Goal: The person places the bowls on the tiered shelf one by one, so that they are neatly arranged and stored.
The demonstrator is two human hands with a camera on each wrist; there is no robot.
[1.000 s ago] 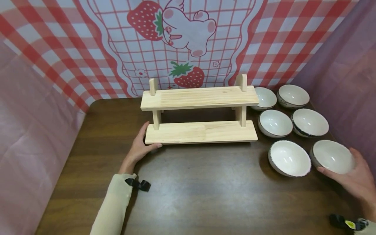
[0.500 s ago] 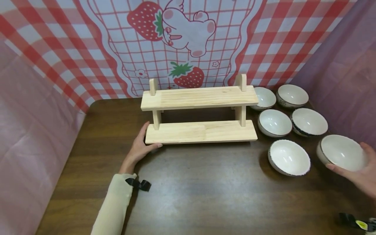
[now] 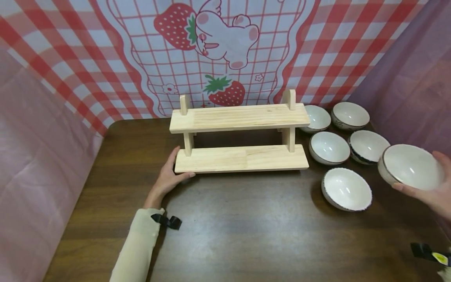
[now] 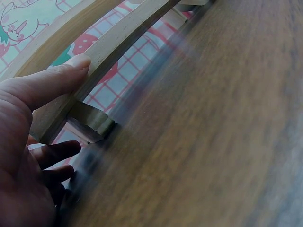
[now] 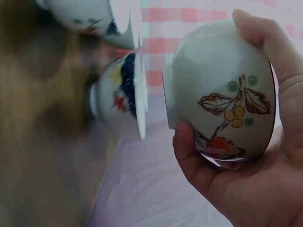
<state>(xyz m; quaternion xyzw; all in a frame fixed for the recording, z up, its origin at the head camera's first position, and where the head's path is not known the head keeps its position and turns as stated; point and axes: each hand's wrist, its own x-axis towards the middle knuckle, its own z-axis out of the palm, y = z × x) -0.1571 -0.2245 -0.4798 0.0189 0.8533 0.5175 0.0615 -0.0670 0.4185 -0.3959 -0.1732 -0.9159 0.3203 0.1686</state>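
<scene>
Head view: right hand (image 3: 435, 196) has the painted bowl (image 3: 410, 168), raised off the table (image 3: 246, 223) at its right side. Grip is wide: thumb on the near wall, fingers round the far side. Right wrist view puts one digit by the foot ring, leaf-and-berry pattern facing the camera.

Left hand (image 3: 165, 178) holds the left end of the wooden shelf (image 3: 243, 158) at the lower board, thumb along its front edge, other fingers loosely bent below in the left wrist view.

Rough-rimmed bowl (image 3: 347, 190) sits near the held one; four more bowls (image 3: 329, 149) behind.

Handling, my guess: glazed ceramic, stiff, fairly light, slick, chips if knocked. Best hold is round the outer wall with a digit at the foot, rim kept free. Shelf looks like light bare wood, might skid if bumped; end hold suits.
</scene>
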